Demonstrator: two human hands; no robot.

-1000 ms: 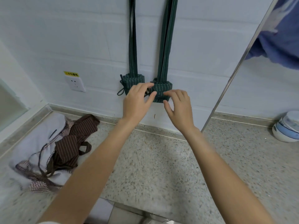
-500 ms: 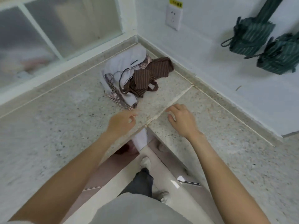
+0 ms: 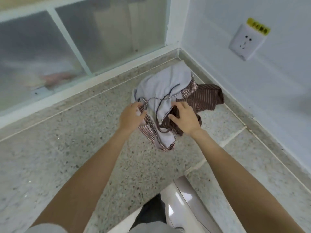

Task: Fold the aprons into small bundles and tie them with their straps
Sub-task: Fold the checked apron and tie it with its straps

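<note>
A crumpled pale apron (image 3: 164, 84) with red-checked trim lies in the corner of the speckled stone counter (image 3: 80, 148). A thin dark strap (image 3: 169, 94) runs loose across it. A brown striped apron (image 3: 206, 98) lies bunched against its right side. My left hand (image 3: 132, 116) grips the checked trim at the pale apron's left edge, fingers and thumb curled round it. My right hand (image 3: 185, 117) rests with spread fingers on the near part of the brown striped apron.
A frosted window (image 3: 50, 47) with a white frame borders the counter at the back left. The white wall on the right carries a socket (image 3: 247, 42). The counter's front edge runs below my arms, with the floor and my legs under it.
My view turned away from the green bundles hanging on the wall and down to the corner. Both hands moved forward over the counter onto the apron pile.
</note>
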